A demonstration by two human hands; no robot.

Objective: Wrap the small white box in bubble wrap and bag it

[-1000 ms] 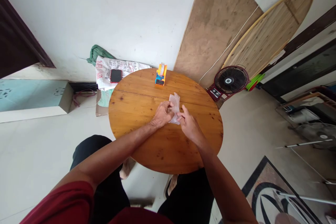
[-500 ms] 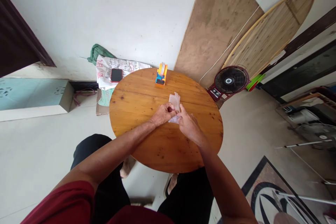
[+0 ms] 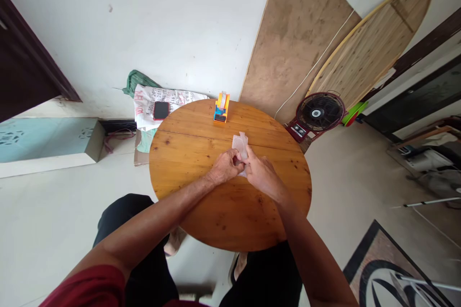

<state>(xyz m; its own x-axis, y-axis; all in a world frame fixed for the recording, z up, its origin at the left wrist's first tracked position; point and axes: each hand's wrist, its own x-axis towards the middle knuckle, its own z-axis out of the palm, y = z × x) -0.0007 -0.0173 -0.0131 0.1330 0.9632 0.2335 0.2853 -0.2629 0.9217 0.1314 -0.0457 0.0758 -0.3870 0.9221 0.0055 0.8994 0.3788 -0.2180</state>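
Note:
Over the round wooden table (image 3: 201, 153), both of my hands meet at a whitish, translucent piece of wrap (image 3: 239, 145), which looks like bubble wrap. My left hand (image 3: 226, 165) pinches its lower left side with bent fingers. From the right, my right hand (image 3: 261, 172) grips it, the thumb or a finger laid along its edge. The wrap's upper end sticks out beyond my fingers, and a small corner shows below them. Whether anything lies inside the wrap is hidden. Farther back on the table stands an orange and blue tape dispenser (image 3: 221, 108), touched by neither hand.
A dark phone (image 3: 161, 110) lies on a printed white sack (image 3: 144, 100) left of the table. At the right stands a dark red fan (image 3: 317, 112), with a large round wooden board (image 3: 374, 43) leaning behind it. A pale blue-topped bench (image 3: 46, 139) is at the left.
My hands have closed in on the wrap, and less of its lower part shows below my fingers. The whole view has shifted slightly; the tape dispenser stays in its place.

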